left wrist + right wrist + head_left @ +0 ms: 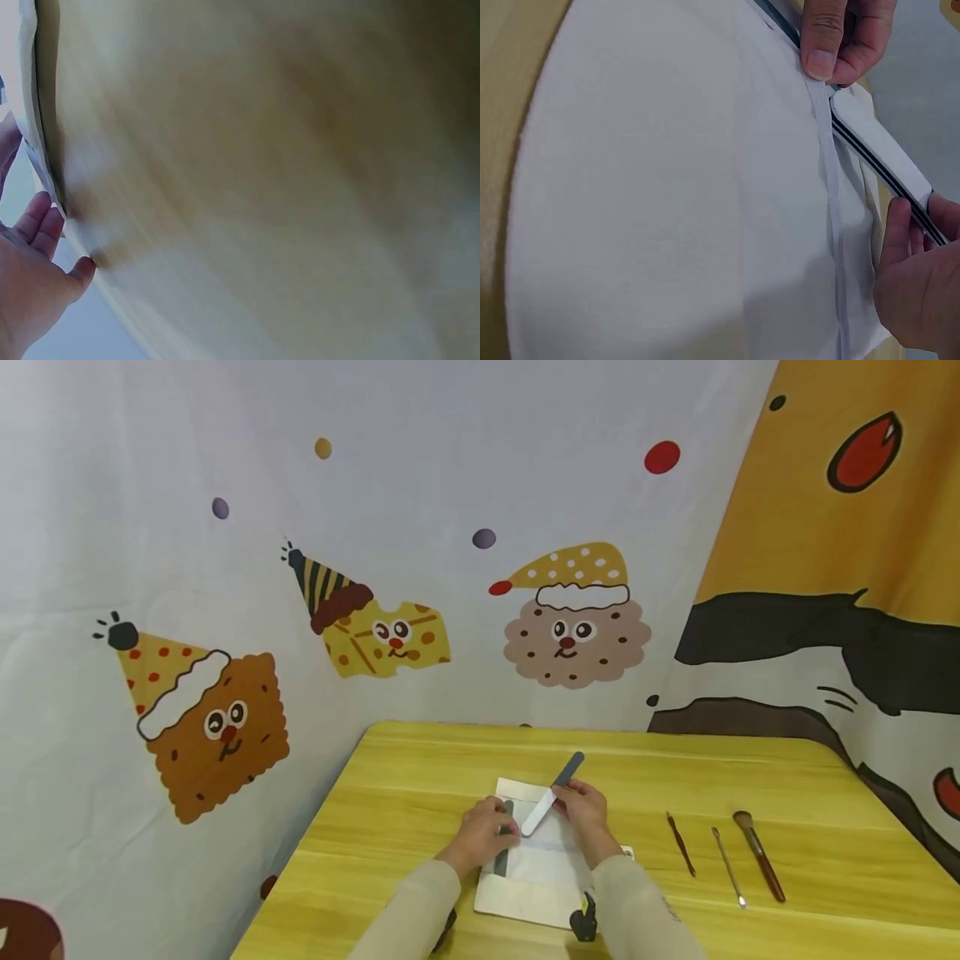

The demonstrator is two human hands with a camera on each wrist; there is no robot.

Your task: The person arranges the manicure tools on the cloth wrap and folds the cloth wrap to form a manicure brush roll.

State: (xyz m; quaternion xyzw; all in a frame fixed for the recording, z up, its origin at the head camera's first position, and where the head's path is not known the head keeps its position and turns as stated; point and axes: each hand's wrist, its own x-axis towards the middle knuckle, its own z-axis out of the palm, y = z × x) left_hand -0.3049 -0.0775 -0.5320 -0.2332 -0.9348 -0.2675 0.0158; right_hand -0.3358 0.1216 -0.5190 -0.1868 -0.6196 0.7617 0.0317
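Observation:
My right hand (583, 812) holds a nail file (551, 797), white on its near half and dark grey at its far end. In the right wrist view its white face and dark edges (881, 146) show, its rounded tip beside the pocket edge of a white cloth pouch (667, 172). My left hand (483, 833) pinches that pocket edge, thumb on top, in the right wrist view. Under the left hand, a dark grey flat strip (501, 862) lies along the pouch's left side, partly covered by the fingers. The pouch lies flat on the table.
To the right on the wooden table (420, 760) lie a thin brown tool (681, 845), a slim metal tool (728, 867) and a brush with a brown handle (761, 857). A patterned cloth (412, 510) hangs behind the table.

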